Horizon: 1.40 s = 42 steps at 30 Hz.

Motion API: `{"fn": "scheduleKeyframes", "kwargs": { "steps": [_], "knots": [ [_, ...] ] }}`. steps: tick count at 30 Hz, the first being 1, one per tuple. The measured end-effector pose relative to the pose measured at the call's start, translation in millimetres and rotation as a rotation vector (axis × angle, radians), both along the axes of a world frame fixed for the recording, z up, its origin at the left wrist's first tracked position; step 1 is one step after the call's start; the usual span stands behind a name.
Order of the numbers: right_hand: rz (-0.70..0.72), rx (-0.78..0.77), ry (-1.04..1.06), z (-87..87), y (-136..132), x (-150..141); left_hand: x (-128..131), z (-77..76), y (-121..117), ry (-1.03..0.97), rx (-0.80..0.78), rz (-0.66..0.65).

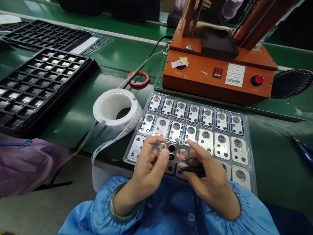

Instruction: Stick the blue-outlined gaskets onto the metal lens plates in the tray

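Note:
My left hand [146,169] pinches a small silver metal plate [174,151] with several round holes, holding it up by its left end. My right hand [210,182] supports the plate's right end with its fingertips and grips a thin black tool [193,169] against the palm. Both hands hover over the near edge of a clear tray [249,153] filled with rows of similar silver plates, some with blue film. A green bangle [117,209] sits on my left wrist, and blue sleeves cover both arms.
A white tape roll [114,109] with a loose strip lies left of the tray. Black compartment trays [36,85] fill the left side. An orange press machine [217,68] stands behind the tray, a red ring [138,79] beside it. Blue-handled pliers [303,150] lie far right.

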State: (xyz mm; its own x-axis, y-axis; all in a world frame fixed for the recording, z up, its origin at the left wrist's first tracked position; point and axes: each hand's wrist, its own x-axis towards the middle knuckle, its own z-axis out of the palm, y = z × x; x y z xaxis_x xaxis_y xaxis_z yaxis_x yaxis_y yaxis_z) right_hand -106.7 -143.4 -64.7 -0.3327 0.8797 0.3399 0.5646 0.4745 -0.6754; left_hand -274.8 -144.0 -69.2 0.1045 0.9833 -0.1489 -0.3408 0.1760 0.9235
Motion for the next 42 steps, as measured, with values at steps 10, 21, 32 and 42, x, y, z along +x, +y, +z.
{"fn": "scheduleKeyframes", "kwargs": {
  "steps": [10,21,32,42],
  "knots": [
    [0.021,-0.026,0.004,-1.7,-0.5,0.8,-4.9,-6.3,1.6,0.038,0.087,-0.067],
    [0.019,-0.048,0.001,-2.2,-0.5,1.7,-5.5,-7.3,0.8,0.028,0.076,-0.080],
    [0.017,-0.064,0.027,-2.9,-0.8,1.1,-5.4,-5.3,1.0,0.037,0.127,-0.086],
    [0.011,-0.057,0.030,-2.9,-1.8,1.3,-4.7,-5.1,2.2,0.028,0.159,-0.080]
  ]
}}
